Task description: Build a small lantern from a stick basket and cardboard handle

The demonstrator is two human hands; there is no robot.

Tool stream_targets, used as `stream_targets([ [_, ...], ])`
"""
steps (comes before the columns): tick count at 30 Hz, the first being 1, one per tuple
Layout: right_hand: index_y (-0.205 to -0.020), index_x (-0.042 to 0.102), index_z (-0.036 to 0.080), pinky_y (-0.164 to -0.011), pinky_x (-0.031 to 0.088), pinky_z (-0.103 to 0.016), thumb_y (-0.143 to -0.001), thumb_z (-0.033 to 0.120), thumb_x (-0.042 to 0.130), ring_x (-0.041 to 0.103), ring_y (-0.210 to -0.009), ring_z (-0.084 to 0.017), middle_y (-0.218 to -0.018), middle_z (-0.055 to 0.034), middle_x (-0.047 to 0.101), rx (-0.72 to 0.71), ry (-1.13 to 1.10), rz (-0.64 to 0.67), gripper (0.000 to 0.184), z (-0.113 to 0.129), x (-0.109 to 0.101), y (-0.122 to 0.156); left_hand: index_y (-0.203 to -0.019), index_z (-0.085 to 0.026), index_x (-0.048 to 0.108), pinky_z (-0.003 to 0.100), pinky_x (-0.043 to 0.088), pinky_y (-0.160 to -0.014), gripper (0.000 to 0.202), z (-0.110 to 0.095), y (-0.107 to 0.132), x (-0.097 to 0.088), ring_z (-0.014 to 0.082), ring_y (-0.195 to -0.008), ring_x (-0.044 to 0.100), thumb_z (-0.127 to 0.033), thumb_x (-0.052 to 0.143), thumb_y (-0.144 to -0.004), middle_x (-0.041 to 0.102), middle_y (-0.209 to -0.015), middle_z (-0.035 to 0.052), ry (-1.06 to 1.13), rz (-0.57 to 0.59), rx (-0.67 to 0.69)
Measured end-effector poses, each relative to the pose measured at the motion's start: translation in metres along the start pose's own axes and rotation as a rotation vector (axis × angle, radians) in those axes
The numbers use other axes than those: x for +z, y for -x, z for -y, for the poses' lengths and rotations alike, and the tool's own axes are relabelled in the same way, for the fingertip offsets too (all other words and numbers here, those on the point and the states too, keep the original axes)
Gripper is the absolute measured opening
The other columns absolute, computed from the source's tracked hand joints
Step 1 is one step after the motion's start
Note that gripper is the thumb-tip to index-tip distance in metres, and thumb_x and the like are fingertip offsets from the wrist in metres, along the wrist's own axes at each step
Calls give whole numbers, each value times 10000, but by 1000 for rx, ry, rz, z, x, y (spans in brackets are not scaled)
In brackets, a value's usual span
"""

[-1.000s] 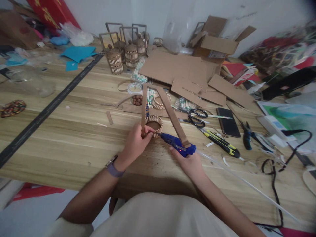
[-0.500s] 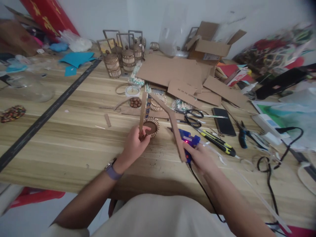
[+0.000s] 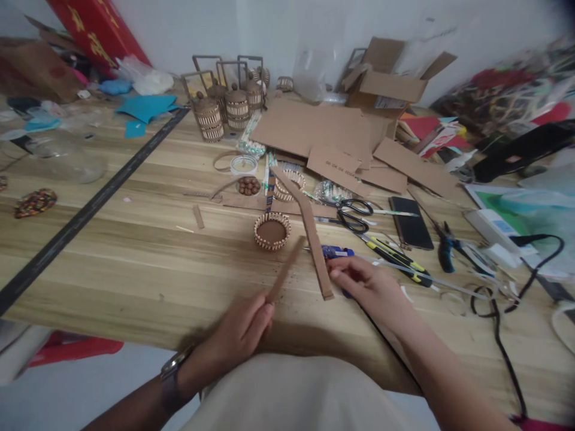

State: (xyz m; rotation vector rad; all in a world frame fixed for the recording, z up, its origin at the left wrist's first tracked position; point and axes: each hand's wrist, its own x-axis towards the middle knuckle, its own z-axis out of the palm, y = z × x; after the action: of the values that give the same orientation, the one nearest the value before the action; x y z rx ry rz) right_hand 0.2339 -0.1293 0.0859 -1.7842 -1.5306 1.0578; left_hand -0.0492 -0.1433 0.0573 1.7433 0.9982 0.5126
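Note:
My left hand is near the table's front edge, pinched shut on one end of a long bent cardboard strip. The strip's other leg lies across the table and ends beside my right hand. That hand is closed over the handle of a blue glue gun, which lies on the table with its nozzle pointing left. A small round basket of wooden sticks with a brown base stands alone on the wood, just beyond the strip, touched by neither hand.
Right of the basket lie scissors, a yellow-black utility knife, a black phone and pliers. Cardboard sheets and several finished lidded baskets are at the back. A dish of beads and a black cable are nearby.
My left hand has left the basket and pulled the strip's end back towards me. My right hand has moved the glue gun away from the basket and down to the table.

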Motion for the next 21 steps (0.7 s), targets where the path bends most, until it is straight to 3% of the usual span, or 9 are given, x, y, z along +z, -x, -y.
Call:
stream_targets([
  [2,-923,723,204,-655,529,-315,-761,597,712,650,-735,-192,-839,-55,727,-31,-198,223,425,15,23,1,-709,-236,450,309,376,-619,368,-8,-5,2,166,-608,524,-361,331,-1035,560,-639,-15,-65,152,-52],
  [5,-826,698,194,-557,508,-286,-744,599,748,601,-610,-157,-701,-16,666,-19,-351,340,416,29,47,1,-758,-234,486,302,382,-618,326,-17,-19,3,166,-623,537,-323,339,-1035,573,-669,-18,-136,168,1],
  [8,-793,690,200,-535,503,-286,-766,580,740,582,-570,-154,-645,1,631,-75,-347,269,384,34,45,-7,-887,-235,582,311,444,-680,262,-18,-34,-3,186,-733,612,-304,381,-1040,661,-810,12,-210,103,156],
  [11,-838,692,216,-607,538,-315,-790,530,711,634,-641,-189,-691,-17,681,-166,-231,109,319,34,26,-22,-1001,-229,636,382,492,-810,124,-11,-49,-21,259,-925,637,-340,593,-969,707,-986,72,-430,-143,264],
  [14,-858,688,225,-666,546,-340,-819,434,666,673,-711,-221,-774,-44,731,-285,-44,13,214,35,15,-40,-1080,-205,659,475,464,-962,239,-2,-64,-45,327,-1096,582,-274,743,-866,703,-1090,111,-668,-336,301],
  [18,-858,692,217,-714,537,-337,-860,309,596,683,-770,-226,-871,-66,751,-445,176,24,133,39,21,-58,-1205,-168,631,523,392,-1071,435,0,-82,-58,361,-1265,477,-198,800,-806,664,-1254,130,-801,-265,315],
  [21,-850,697,208,-727,532,-331,-877,265,572,679,-783,-226,-861,-69,743,-487,286,38,140,42,29,-67,-1174,-175,636,523,366,-1092,406,-4,-94,-55,361,-1308,445,-200,804,-806,675,-1224,104,-814,-174,305],
])
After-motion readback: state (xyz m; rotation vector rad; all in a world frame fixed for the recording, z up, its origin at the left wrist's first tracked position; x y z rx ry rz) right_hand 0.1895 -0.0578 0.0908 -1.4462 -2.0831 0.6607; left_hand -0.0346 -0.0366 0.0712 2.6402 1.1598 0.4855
